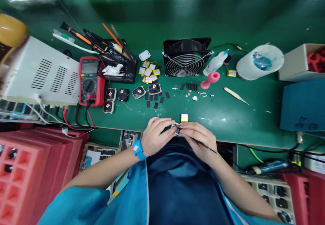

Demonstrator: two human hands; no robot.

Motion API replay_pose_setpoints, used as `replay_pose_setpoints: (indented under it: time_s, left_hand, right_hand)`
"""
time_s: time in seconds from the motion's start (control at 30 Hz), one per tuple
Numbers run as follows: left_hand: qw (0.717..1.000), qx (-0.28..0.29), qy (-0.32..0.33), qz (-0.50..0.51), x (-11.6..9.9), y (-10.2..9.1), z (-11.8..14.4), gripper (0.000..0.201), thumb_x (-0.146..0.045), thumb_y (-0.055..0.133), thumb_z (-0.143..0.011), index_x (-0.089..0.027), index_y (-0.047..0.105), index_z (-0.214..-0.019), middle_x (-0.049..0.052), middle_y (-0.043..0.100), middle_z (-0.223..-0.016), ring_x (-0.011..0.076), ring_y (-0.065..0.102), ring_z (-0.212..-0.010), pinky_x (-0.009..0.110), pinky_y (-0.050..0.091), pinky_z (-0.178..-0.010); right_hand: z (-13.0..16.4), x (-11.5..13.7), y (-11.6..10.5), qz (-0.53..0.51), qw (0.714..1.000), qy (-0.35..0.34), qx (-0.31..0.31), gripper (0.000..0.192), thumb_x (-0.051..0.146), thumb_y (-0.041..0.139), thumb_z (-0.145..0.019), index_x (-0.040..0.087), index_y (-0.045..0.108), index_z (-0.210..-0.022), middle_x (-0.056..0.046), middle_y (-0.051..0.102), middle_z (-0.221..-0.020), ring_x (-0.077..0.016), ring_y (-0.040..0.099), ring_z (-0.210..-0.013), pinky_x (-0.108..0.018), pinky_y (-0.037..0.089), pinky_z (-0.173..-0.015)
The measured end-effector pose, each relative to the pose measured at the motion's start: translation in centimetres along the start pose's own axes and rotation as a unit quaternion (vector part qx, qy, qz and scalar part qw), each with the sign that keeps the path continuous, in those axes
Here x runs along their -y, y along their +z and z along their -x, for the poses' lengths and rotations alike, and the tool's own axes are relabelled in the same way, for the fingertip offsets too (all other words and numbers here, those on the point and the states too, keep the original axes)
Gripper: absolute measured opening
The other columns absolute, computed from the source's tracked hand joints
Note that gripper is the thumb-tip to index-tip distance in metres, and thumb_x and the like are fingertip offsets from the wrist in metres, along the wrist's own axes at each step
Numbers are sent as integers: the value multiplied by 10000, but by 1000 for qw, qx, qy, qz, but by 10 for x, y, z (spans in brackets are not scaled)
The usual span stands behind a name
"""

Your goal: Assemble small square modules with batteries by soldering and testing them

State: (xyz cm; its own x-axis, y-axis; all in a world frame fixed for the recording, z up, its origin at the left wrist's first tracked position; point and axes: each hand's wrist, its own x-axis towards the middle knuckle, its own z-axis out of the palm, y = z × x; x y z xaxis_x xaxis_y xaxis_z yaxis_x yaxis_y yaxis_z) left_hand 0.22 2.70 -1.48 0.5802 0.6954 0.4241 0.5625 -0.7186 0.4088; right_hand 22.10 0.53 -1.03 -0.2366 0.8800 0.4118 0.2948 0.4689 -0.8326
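Close to the bench's front edge, a small silvery watch case (177, 129) sits between my two hands. My left hand (156, 135) is closed on its left side with the fingertips. My right hand (199, 137) has its fingers on the right side of the case and also grips slim black tweezers (207, 147), whose tips are hidden under the fingers. Just beyond the case lies a yellow-edged battery (184, 117). The inside of the case is mostly covered by my fingers.
Behind are several watch bodies (139, 92), black pads (161, 99), a battery pile (149, 71), a fan (187, 57), a pink stand (209, 80) and a squeeze bottle (215, 63). A multimeter (88, 79) stands left. A white-handled tool (235, 95) and blue box (303, 106) lie right.
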Motion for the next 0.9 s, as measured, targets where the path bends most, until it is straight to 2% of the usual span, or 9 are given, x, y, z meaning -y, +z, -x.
replay_pose_setpoints:
  time_s: [0.17,0.3,0.47,0.7,0.9]
  left_hand:
    - [1000,-4,2,2,-1,0,-1,209,-226,691,-967,-210,658,-1172,94,764,-1180,233,696,-1161,406,512,-944]
    - [1000,-5,0,0,0,0,-1,195,-233,699,-964,-214,669,-1156,86,767,-1172,231,701,-1152,401,511,-940]
    - [1000,-3,-7,14,1,0,1,251,-224,696,-962,-251,670,-1210,74,764,-1191,229,685,-1190,405,502,-957]
    - [1000,-10,-1,15,2,1,1,235,-223,714,-948,-221,681,-1180,85,764,-1184,230,684,-1178,400,500,-950]
    - [1000,-1,-7,23,2,1,2,273,-225,694,-959,-250,669,-1230,77,763,-1193,232,674,-1198,408,493,-968]
  right_hand:
    - [4,-1,5,29,999,-36,-3,412,36,662,-914,257,707,-1259,-108,786,-1127,-253,755,-1080,-439,661,-905]
    - [6,0,6,18,999,-32,-15,439,29,672,-901,255,708,-1276,-110,786,-1144,-259,762,-1080,-438,660,-925]
    - [4,2,6,25,999,-24,-15,418,47,662,-913,268,717,-1264,-98,794,-1126,-261,767,-1070,-438,667,-909]
    - [3,1,5,8,1000,-9,-6,392,34,661,-913,253,724,-1232,-98,794,-1131,-247,764,-1079,-430,659,-929]
    - [-2,4,2,-1,1000,6,-14,317,71,653,-930,260,755,-1164,-83,805,-1078,-238,779,-1023,-411,664,-900]
